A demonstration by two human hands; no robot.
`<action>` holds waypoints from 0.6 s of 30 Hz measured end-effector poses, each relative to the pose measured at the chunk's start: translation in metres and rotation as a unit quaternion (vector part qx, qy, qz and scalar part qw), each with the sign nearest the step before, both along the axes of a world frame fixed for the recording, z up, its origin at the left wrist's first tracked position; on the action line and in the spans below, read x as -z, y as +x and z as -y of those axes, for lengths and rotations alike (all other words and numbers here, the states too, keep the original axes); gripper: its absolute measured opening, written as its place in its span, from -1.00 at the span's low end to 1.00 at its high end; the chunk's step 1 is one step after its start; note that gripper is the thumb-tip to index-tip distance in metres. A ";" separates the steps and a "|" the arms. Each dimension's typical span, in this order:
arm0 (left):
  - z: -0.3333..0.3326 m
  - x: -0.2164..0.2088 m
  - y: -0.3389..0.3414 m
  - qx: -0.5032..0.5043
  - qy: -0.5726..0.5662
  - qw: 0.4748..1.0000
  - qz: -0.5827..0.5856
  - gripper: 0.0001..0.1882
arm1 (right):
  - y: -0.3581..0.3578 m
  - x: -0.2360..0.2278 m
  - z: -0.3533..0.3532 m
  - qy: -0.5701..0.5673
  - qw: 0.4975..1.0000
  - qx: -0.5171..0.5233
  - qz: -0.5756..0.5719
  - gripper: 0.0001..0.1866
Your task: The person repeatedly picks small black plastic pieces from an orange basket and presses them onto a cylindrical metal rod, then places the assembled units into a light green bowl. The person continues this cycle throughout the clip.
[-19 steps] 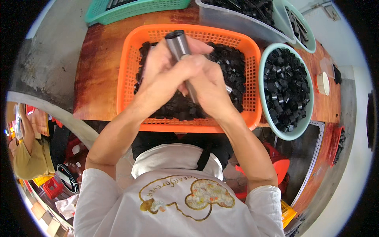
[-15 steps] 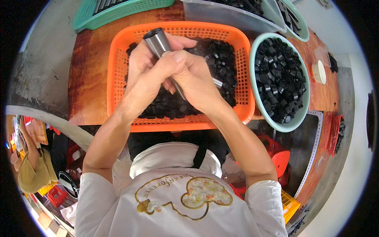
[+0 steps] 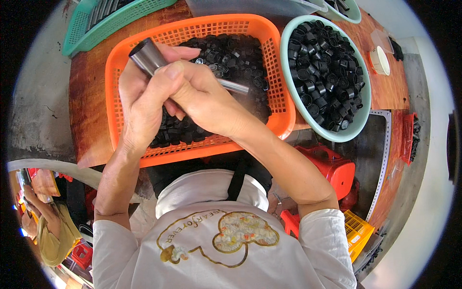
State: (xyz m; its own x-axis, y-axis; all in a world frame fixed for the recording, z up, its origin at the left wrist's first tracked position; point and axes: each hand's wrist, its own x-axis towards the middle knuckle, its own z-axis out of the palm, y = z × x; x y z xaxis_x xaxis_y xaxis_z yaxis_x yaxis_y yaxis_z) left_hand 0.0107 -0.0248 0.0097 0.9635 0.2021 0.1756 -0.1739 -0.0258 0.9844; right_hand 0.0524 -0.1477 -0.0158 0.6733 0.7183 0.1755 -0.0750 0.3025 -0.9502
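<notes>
My left hand (image 3: 136, 98) is closed around a dark grey metal tube (image 3: 153, 59) with a black end, tilted up to the left. My right hand (image 3: 195, 94) lies against the left one, its thumb near the tube and its fingers curled. A thin silver rod (image 3: 234, 86) sticks out to the right from beneath the right hand; its grip on the rod is mostly hidden. Both hands are above an orange basket (image 3: 284, 126) holding many small black caps (image 3: 236, 53).
Right of the basket, a pale green basin (image 3: 368, 103) is full of black caps. A green basket (image 3: 77, 38) of dark tubes and a clear bin (image 3: 250, 6) stand behind. A white cup (image 3: 380, 61) is at the right. Below is a red stool (image 3: 332, 173); another person (image 3: 55, 231) is at the far left.
My view has turned, and the baskets and basin have shifted left in it. Both hands moved slightly left over the basket, the tube now leans further left, and more of the silver rod shows.
</notes>
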 end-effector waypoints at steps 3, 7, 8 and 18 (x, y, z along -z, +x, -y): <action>0.000 -0.002 -0.002 -0.007 0.008 1.000 -0.027 -0.53 | 0.000 -0.002 -0.002 0.018 1.000 -0.014 -0.013 -0.48; -0.002 -0.006 0.002 0.000 0.025 0.999 -0.045 -0.52 | 0.005 -0.006 -0.004 -0.001 1.000 -0.003 -0.021 -0.47; -0.002 -0.006 0.005 0.010 0.022 0.998 -0.053 -0.51 | 0.006 -0.007 -0.002 -0.006 0.999 0.012 -0.034 -0.44; -0.016 0.003 0.021 0.095 -0.132 0.978 -0.131 -0.24 | 0.017 -0.018 0.005 0.066 0.970 -0.113 -0.205 -0.31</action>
